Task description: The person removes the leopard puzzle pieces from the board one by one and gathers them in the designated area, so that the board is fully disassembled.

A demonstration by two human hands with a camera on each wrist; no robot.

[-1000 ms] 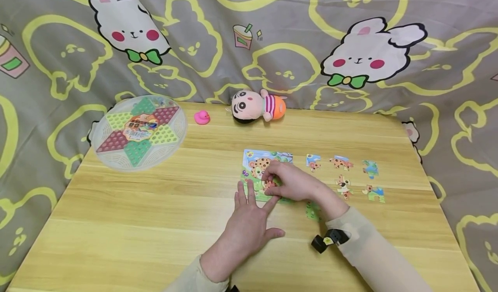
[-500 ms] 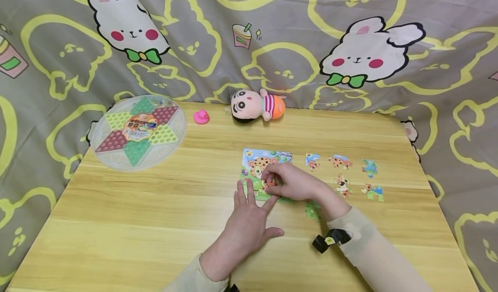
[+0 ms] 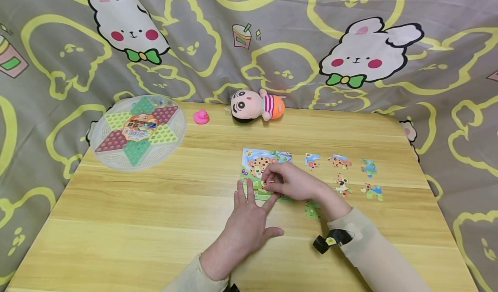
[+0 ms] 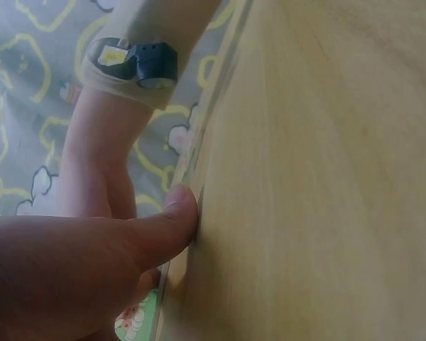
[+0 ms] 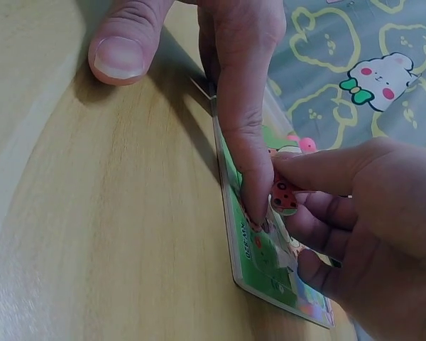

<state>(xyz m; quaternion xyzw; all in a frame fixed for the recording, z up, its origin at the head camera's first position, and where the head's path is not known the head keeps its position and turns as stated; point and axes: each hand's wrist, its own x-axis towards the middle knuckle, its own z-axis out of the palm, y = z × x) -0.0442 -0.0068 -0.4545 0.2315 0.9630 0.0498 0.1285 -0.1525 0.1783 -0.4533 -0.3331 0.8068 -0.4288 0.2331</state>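
A jigsaw board (image 3: 249, 155) with a spotted leopard picture lies flat on the wooden table, partly covered by both hands. My left hand (image 3: 247, 225) rests palm down at its near edge, fingers spread and straight, the tips on the board. In the right wrist view, a left finger (image 5: 245, 135) presses on the board's picture. Above the board, my right hand (image 3: 295, 181) pinches a small orange jigsaw piece (image 5: 284, 195) with dark spots between thumb and fingers. The left wrist view shows mainly the left thumb (image 4: 163, 224) against the tabletop.
Several loose jigsaw pieces (image 3: 342, 186) lie right of the board; a green piece (image 3: 312, 210) is close by the right wrist. Farther back are a plush doll (image 3: 256, 106), a pink toy duck (image 3: 201, 117) and a round Chinese checkers board (image 3: 138, 153). A patterned curtain (image 3: 288, 32) hangs behind.
The right fingers shift slightly over the board, and the pinched jigsaw piece appears tilted up more than before. The left hand stays in place.
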